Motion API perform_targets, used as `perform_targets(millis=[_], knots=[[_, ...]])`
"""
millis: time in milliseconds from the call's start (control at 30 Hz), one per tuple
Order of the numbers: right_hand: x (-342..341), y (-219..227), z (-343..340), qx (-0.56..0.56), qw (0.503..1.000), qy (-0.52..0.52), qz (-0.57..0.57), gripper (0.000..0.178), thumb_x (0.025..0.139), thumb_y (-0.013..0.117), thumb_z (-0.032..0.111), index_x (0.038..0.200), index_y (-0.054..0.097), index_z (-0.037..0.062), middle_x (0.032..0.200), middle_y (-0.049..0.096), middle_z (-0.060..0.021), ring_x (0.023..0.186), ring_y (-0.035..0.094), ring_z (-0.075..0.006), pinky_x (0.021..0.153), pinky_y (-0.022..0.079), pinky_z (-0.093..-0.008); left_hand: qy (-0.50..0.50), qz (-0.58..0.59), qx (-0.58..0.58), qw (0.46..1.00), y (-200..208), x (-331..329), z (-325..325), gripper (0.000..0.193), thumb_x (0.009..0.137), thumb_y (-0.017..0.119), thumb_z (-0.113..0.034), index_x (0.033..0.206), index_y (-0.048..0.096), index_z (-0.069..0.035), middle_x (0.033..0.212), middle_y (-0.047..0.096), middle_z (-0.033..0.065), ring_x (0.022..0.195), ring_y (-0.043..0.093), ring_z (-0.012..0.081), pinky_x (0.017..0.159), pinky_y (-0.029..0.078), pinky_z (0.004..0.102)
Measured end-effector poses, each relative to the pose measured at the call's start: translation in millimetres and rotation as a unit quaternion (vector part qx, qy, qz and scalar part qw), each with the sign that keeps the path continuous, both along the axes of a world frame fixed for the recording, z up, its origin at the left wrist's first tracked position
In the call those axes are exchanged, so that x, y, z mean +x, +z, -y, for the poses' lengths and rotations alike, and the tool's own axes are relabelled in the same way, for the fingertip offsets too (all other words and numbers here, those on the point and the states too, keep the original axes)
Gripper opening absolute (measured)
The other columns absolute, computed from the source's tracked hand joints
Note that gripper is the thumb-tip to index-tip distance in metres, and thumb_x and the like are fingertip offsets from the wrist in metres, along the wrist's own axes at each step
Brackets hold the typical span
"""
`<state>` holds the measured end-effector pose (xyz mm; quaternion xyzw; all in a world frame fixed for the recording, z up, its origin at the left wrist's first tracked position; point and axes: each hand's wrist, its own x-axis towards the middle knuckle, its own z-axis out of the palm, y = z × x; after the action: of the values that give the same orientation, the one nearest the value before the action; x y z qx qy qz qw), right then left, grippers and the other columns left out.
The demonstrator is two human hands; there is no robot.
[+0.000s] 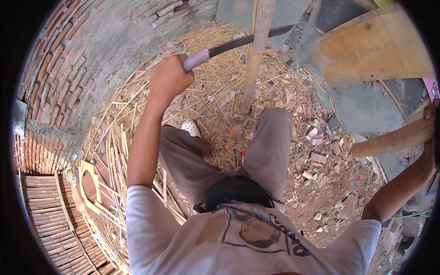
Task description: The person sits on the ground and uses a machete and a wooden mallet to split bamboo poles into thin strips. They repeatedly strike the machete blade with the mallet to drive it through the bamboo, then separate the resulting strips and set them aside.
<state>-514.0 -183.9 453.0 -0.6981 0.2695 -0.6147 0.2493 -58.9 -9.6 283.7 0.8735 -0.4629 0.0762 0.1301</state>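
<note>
My left hand is closed round the pale wrapped handle of a machete. Its long dark blade points to the right. An upright bamboo pole crosses in front of the blade and hides a short stretch of it; I cannot tell whether they touch. At the far right edge, my right hand is wrapped round a thick bamboo piece, whose near end points left. Part of this hand is cut off by the rim of the picture.
Straw and split bamboo offcuts litter the ground between my legs and the brick wall. Rubble lies to the right. Flat boards lean at the upper right. A slatted bamboo panel is at the lower left.
</note>
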Motion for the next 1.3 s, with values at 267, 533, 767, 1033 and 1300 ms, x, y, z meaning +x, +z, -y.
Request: perform_targets(millis=[267,533,767,1033,1300], knots=[[48.7,-286.1,-18.0,0.456,0.779,0.058,-0.427,0.039,0.068,0.069,0.004,0.102,0.059,-0.0112,0.076,0.064,-0.016,0.054,0.062,-0.0208,0.052,0.051,-0.0344,-0.046,-0.005,-0.017,0.999,-23.7,-8.3,2.0,0.024,0.069,0.064,-0.016,0.09,0.074,-0.01,0.076,0.07,0.0171,0.071,0.069,0.0358,0.067,0.055,0.0455],[-40.4,-245.4,-39.3,0.511,0.815,-0.001,-0.274,0.031,0.067,0.065,-0.001,0.096,0.058,-0.006,0.07,0.059,-0.0092,0.053,0.058,-0.0191,0.047,0.048,-0.0334,-0.008,-0.043,0.026,0.999,-58.3,4.4,-6.3,0.024,0.069,0.065,-0.019,0.088,0.072,-0.007,0.081,0.071,0.0182,0.078,0.07,0.0353,0.072,0.056,0.0464],[-78.5,-366.5,-61.2,0.388,0.853,-0.208,-0.28,0.028,0.068,0.065,0.009,0.09,0.055,-0.0057,0.067,0.061,-0.0143,0.057,0.064,-0.0292,0.054,0.052,-0.041,-0.077,-0.416,-0.075,0.903,-82.0,-45.4,-34.2,0.034,0.086,0.065,-0.032,0.097,0.061,0.0,0.071,0.064,0.0116,0.059,0.064,0.0243,0.061,0.051,0.0396],[-161.7,-606.1,-182.7,0.511,0.619,-0.307,-0.511,0.05,0.065,0.078,0.025,0.104,0.061,-0.001,0.1,0.069,-0.0213,0.096,0.068,-0.0383,0.085,0.055,-0.0463,-0.054,-0.763,-0.213,0.608,-84.6,-129.7,-3.0,0.029,0.097,0.062,-0.027,0.099,0.05,0.0,0.068,0.05,0.0003,0.054,0.047,0.0094,0.049,0.041,0.0259],[-140.0,-641.1,-173.3,0.538,0.642,-0.28,-0.469,0.057,0.068,0.081,0.028,0.112,0.062,-0.0033,0.104,0.068,-0.0222,0.101,0.066,-0.0387,0.088,0.052,-0.0453,0.019,-0.755,-0.298,0.584,-91.4,-152.5,1.8,0.029,0.097,0.061,-0.025,0.107,0.049,-0.001,0.07,0.052,0.0015,0.058,0.05,0.0102,0.054,0.044,0.0265]])
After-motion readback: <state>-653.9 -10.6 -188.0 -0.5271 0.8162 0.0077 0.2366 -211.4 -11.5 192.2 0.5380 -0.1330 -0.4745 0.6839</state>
